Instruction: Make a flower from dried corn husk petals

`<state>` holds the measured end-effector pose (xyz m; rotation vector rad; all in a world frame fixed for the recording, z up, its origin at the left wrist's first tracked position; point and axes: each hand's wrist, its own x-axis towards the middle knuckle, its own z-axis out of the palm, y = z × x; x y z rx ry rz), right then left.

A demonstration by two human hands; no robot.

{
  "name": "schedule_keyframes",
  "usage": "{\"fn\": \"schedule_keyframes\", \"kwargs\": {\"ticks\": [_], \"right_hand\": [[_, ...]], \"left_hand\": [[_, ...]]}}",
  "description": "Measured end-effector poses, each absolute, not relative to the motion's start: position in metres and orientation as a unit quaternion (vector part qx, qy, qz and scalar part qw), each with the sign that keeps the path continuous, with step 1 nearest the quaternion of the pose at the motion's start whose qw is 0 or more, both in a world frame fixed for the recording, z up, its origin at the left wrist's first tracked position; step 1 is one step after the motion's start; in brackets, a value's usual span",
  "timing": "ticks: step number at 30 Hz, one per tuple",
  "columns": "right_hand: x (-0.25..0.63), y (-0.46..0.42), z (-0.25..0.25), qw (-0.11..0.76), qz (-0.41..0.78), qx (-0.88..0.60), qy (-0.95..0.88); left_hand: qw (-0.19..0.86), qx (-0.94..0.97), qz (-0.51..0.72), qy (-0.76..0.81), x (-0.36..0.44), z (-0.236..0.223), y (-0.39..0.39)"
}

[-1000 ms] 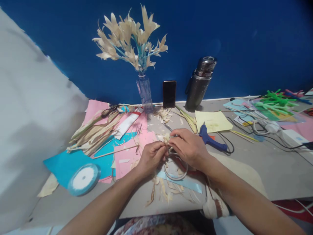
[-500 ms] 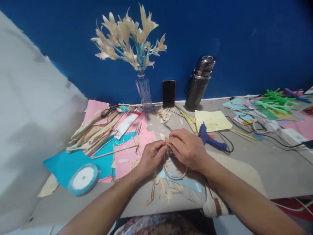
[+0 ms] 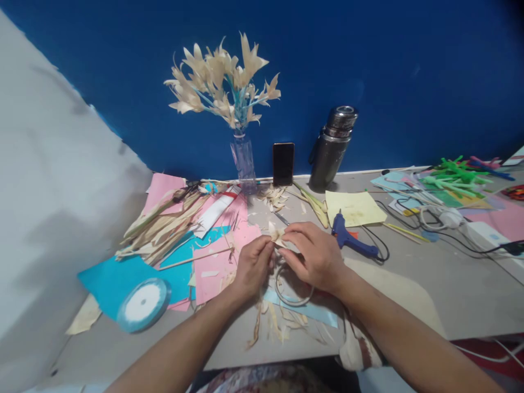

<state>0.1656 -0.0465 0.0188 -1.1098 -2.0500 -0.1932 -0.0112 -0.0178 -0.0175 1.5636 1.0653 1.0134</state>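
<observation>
Husk flower [image 3: 275, 233] sits above the worktop [image 3: 470, 295], pinched in the left hand [image 3: 254, 266]; the right hand [image 3: 317, 257] curves at its petals, whether gripping I cannot tell. Nearby are a pale ring [image 3: 292, 303] and blue glue gun [image 3: 352, 243].

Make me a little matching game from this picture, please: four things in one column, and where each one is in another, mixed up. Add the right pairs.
Things
1. Phone
2. Glue gun
3. Ribbon roll
4. Small pale petals

Places
A. Between the left hand and right hand
B. Next to the yellow sheet
C. Upright in front of the blue wall
D. Partly over turquoise paper

Pairs: 1-C, 2-B, 3-D, 4-A
</observation>
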Motion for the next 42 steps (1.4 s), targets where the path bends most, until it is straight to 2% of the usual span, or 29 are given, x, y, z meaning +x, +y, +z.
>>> {"fn": "schedule_keyframes", "kwargs": {"ticks": [4, 11, 16, 21, 24, 27, 30, 36, 42], "right_hand": [[0.169, -0.042, 0.016, 0.436, -0.058, -0.443, -0.781], [0.165, -0.034, 0.005, 0.442, 0.056, -0.475, -0.759], [0.165, -0.037, 0.010, 0.489, 0.135, -0.484, -0.713], [0.167, -0.040, 0.024, 0.500, 0.320, -0.502, -0.628], [0.169, -0.038, 0.025, 0.501, 0.463, -0.481, -0.551], [0.172, -0.037, 0.023, 0.501, 0.543, -0.454, -0.498], [0.176, -0.036, 0.022, 0.481, 0.550, -0.452, -0.512], [0.173, -0.040, 0.028, 0.467, 0.459, -0.486, -0.579], [0.170, -0.043, 0.034, 0.453, 0.438, -0.493, -0.600]], "left_hand": [[0.619, 0.522, 0.428, 0.400, -0.011, -0.019, -0.013], [0.693, 0.453, 0.428, 0.362, -0.010, -0.006, -0.015], [0.762, 0.443, 0.372, 0.289, -0.013, -0.010, -0.014], [0.847, 0.408, 0.288, 0.179, -0.016, -0.011, -0.012], [0.863, 0.400, 0.261, 0.161, -0.016, -0.008, -0.013], [0.861, 0.410, 0.252, 0.163, -0.017, -0.008, -0.013], [0.852, 0.422, 0.252, 0.178, -0.016, -0.010, -0.013], [0.795, 0.440, 0.312, 0.279, -0.012, -0.009, -0.012], [0.745, 0.447, 0.364, 0.334, -0.010, 0.001, -0.014]]}}
